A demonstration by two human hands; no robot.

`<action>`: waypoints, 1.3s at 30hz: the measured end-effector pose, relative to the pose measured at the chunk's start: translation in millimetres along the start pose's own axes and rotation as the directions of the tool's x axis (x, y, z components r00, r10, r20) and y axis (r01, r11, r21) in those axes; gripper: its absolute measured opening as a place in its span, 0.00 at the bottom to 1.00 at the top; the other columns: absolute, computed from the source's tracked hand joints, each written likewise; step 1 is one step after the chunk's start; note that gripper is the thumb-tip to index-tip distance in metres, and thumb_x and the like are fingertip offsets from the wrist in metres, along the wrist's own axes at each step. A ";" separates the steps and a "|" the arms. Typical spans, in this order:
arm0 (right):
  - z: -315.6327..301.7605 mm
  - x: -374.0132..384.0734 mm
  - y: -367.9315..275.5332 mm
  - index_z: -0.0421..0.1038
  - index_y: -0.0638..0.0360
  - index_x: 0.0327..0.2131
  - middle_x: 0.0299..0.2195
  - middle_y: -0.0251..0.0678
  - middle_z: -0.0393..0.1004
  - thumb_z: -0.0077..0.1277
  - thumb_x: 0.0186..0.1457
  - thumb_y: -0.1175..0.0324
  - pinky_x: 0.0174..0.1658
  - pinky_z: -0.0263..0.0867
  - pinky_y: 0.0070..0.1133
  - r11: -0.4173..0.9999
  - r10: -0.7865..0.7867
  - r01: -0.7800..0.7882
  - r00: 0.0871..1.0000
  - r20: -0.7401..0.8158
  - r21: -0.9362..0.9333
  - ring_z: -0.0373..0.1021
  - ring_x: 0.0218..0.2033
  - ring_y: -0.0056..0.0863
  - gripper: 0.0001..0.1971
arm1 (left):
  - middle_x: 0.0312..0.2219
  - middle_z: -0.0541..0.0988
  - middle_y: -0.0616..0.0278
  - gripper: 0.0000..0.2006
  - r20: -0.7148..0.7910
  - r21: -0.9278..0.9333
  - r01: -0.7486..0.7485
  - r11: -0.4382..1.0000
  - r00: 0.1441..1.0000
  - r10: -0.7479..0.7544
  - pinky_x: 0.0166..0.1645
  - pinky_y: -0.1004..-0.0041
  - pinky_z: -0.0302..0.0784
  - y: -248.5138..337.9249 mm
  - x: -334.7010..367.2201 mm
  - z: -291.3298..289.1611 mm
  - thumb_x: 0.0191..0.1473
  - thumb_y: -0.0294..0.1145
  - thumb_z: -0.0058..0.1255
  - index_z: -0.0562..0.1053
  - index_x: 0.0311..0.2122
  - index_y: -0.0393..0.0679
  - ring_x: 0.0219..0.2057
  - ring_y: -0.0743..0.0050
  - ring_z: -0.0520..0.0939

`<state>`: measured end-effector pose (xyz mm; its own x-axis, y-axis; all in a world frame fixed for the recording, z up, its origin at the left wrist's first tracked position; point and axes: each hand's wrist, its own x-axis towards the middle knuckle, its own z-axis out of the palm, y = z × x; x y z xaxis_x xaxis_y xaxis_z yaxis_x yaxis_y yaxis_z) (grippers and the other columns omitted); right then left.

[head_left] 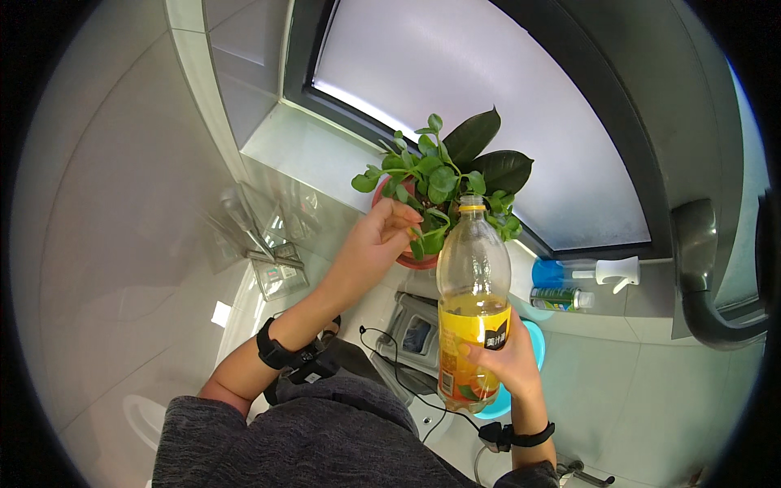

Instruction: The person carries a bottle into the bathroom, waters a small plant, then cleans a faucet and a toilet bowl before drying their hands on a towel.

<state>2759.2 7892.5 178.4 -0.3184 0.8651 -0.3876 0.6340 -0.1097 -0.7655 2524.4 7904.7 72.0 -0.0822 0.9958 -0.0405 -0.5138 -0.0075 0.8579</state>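
Note:
A potted plant with small round leaves and two large dark ones stands on the window ledge in a red pot. At its near left side, my left hand has its thumb and fingers pinched together on a green leaf. My right hand is wrapped around the lower part of a clear plastic bottle with a yellow label. The bottle is uncapped, its neck leans toward the plant's leaves, and yellowish liquid fills its lower part. No stream from the mouth shows.
On the ledge to the right are a spray bottle with blue liquid and a green can. Below are a turquoise basin, a grey plastic stool and a black cable. A dark-framed window rises behind the plant.

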 end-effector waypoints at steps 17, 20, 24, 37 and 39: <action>-4.3 7.8 -23.9 0.63 0.67 0.48 0.39 0.36 0.74 0.60 0.37 0.71 0.45 0.65 0.20 0.987 0.057 -0.064 0.997 0.052 0.150 0.69 0.39 0.20 0.31 | 0.27 0.77 0.53 0.08 -0.122 0.384 -0.110 0.917 0.978 0.168 0.36 0.73 0.75 14.7 -2.6 0.9 0.56 0.26 0.42 0.66 0.38 0.31 0.29 0.69 0.80; -5.1 7.6 -24.6 0.62 0.67 0.48 0.40 0.36 0.73 0.60 0.38 0.72 0.46 0.65 0.20 0.986 0.052 -0.061 0.997 0.061 0.155 0.69 0.40 0.20 0.31 | 0.27 0.77 0.53 0.08 -0.137 0.356 -0.115 0.927 0.975 0.174 0.35 0.73 0.75 8.0 -2.9 -0.4 0.56 0.26 0.42 0.65 0.38 0.32 0.30 0.69 0.80; -6.5 8.8 -27.5 0.63 0.67 0.49 0.41 0.36 0.73 0.61 0.38 0.72 0.47 0.64 0.20 0.978 0.079 -0.094 0.993 0.089 0.184 0.68 0.41 0.20 0.31 | 0.28 0.77 0.53 0.08 -0.157 0.367 -0.108 0.924 0.972 0.176 0.36 0.73 0.75 5.9 -2.6 -3.2 0.56 0.26 0.42 0.65 0.38 0.32 0.31 0.69 0.81; -8.5 5.2 -30.9 0.64 0.69 0.47 0.39 0.36 0.74 0.61 0.38 0.71 0.45 0.65 0.20 0.979 0.113 -0.124 0.991 0.077 0.160 0.69 0.39 0.20 0.29 | 0.34 0.77 0.50 0.09 -0.143 0.266 -0.109 0.958 0.978 0.151 0.41 0.72 0.74 3.2 1.4 -5.5 0.56 0.25 0.41 0.64 0.40 0.33 0.35 0.67 0.80; -8.0 2.9 -32.0 0.64 0.69 0.46 0.39 0.36 0.74 0.62 0.38 0.70 0.45 0.65 0.20 0.980 0.107 -0.117 0.992 0.067 0.163 0.69 0.39 0.20 0.29 | 0.35 0.76 0.50 0.09 -0.143 0.257 -0.116 0.959 0.977 0.157 0.41 0.72 0.74 3.4 0.7 -4.6 0.56 0.25 0.42 0.64 0.40 0.32 0.35 0.67 0.80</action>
<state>2743.7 7902.4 205.8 -0.2952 0.8136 -0.5009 0.5432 -0.2884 -0.7885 2518.6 7904.9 72.5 -0.2831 0.9588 0.0213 -0.2637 -0.0992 0.9595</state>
